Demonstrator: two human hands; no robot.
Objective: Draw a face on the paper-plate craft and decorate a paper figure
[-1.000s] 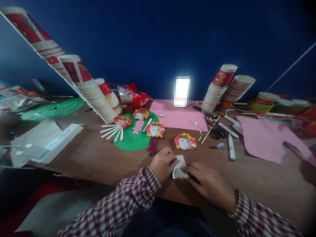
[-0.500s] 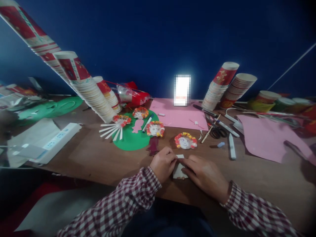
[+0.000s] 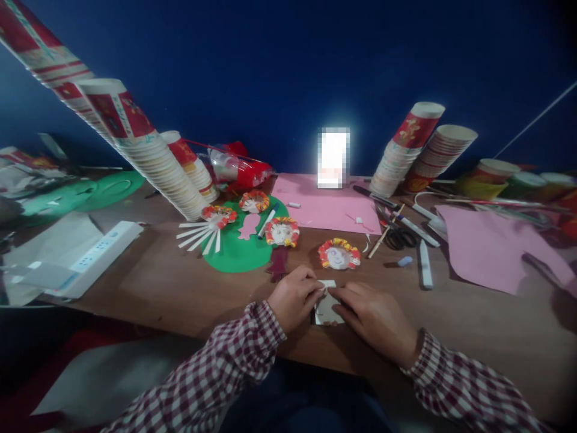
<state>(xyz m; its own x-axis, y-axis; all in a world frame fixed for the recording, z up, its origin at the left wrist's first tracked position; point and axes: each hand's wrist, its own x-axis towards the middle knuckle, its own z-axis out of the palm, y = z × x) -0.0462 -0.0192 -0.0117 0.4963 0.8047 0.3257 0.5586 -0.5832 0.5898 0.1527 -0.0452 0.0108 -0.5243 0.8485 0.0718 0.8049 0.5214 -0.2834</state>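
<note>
A small whitish piece of paper (image 3: 328,314) lies on the wooden table close to its front edge, with an uneven lower border. My left hand (image 3: 295,304) pinches at its upper left side, fingertips together. From the other side my right hand (image 3: 377,316) holds the paper down, forefinger near its top and thumb lower on it. The two hands' fingertips nearly meet over the upper part of the paper. Just beyond them sits a drawn face with a crinkled red-and-yellow rim (image 3: 339,255). A dark red paper cutout (image 3: 279,264) lies beside my left hand.
A green paper disc (image 3: 238,258) carries more rimmed faces, a pink cutout and a pen. Tall paper cup stacks (image 3: 157,174) lean at left; others (image 3: 396,162) stand at right. Scissors (image 3: 401,237), markers and pink sheets (image 3: 482,252) lie rightward, a power strip (image 3: 103,255) leftward.
The view has shifted slightly. My left hand has drawn a little to the left, so more of the paper shows between my hands. My right hand stays almost in place.
</note>
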